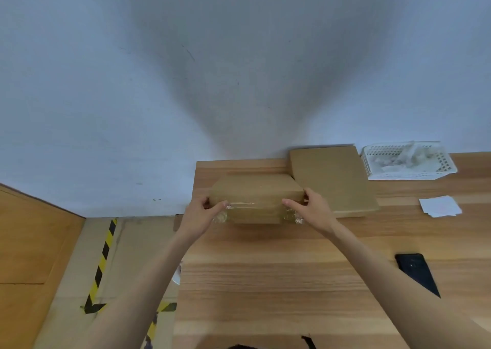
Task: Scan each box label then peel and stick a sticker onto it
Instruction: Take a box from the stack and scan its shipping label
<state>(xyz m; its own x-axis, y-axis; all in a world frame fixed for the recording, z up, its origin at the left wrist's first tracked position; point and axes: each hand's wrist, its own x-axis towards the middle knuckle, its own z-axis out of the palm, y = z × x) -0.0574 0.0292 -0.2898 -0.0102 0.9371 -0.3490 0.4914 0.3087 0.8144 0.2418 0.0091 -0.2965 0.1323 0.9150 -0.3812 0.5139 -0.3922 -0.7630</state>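
Left hand (198, 216) and right hand (313, 210) gripping box (256, 197) ends; stiff cardboard, slick tape, probably light.

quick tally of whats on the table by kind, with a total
Cardboard boxes: 2, the taped box gripped at its ends by the left hand and right hand, and the flat box beside it
White basket: 1
Stack of white stickers: 1
Black phone: 1
Total: 5
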